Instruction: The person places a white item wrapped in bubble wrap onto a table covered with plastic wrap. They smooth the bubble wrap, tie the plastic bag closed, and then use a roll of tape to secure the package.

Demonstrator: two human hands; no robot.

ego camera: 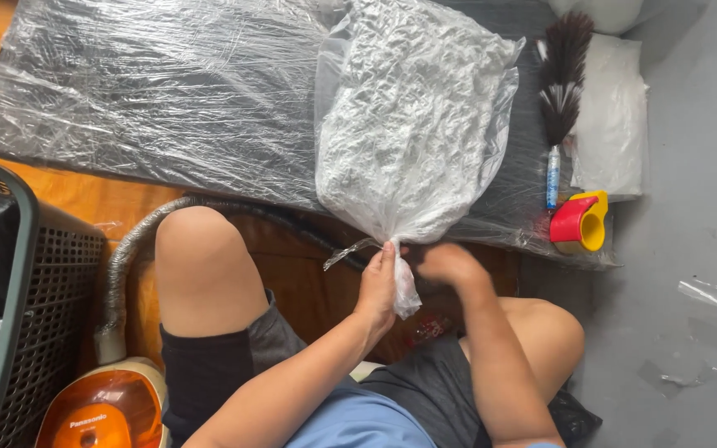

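Bag [412, 124]: clear film, white crinkled contents.
Slab [151, 91]: black under clear wrap.
Duster [562, 75]: dark brown, white band.
Dispenser [581, 221]: red and yellow.
Vacuum [101, 411]: orange and cream.
Hose [126, 257]: grey.
Basket [22, 274]: dark green.
Floor [690, 166]: grey.

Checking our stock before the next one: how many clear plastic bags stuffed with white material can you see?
1. The clear plastic bag of crinkled white material lies on the plastic-wrapped dark slab, its neck gripped by the left hand, the right hand beside it. Others may lie out of view.
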